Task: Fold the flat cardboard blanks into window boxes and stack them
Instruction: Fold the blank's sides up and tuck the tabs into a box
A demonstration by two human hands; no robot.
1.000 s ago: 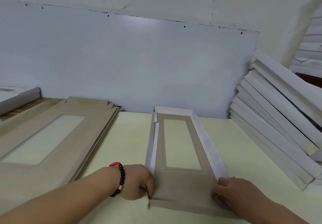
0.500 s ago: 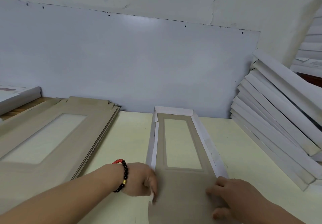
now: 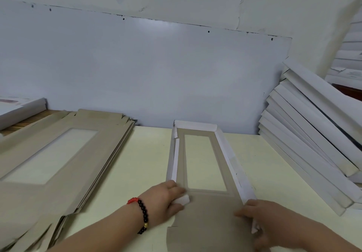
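- Pale yellow table (image 3: 141, 153) pushed up against a grey-white wall board (image 3: 156, 71), nothing fancy.
- The half-folded box (image 3: 203, 208) lies dead centre, right in front of the person. Its long axis runs straight away from them toward the wall, with the window (image 3: 204, 161) in the far half.
- Both hands are at the near end, one on each long side, about equally close. So I'd guess the next fold is the near end flap, which sits flat and nearest the body.
- Left hand (image 3: 166, 198), beaded bracelet (image 3: 142, 214) on the wrist, has fingers curled over a small white corner tab (image 3: 182, 200), pinching it inward.
- Right hand (image 3: 264, 218) grips the white right side wall (image 3: 231, 165) near its close end.
- Versus a second ago: left hand has crept forward up to the window's near corner, and the right has slid back toward the body.
- Flat blanks (image 3: 58, 157) are stacked on the left, finished boxes (image 3: 313, 134) lean in a pile on the right.
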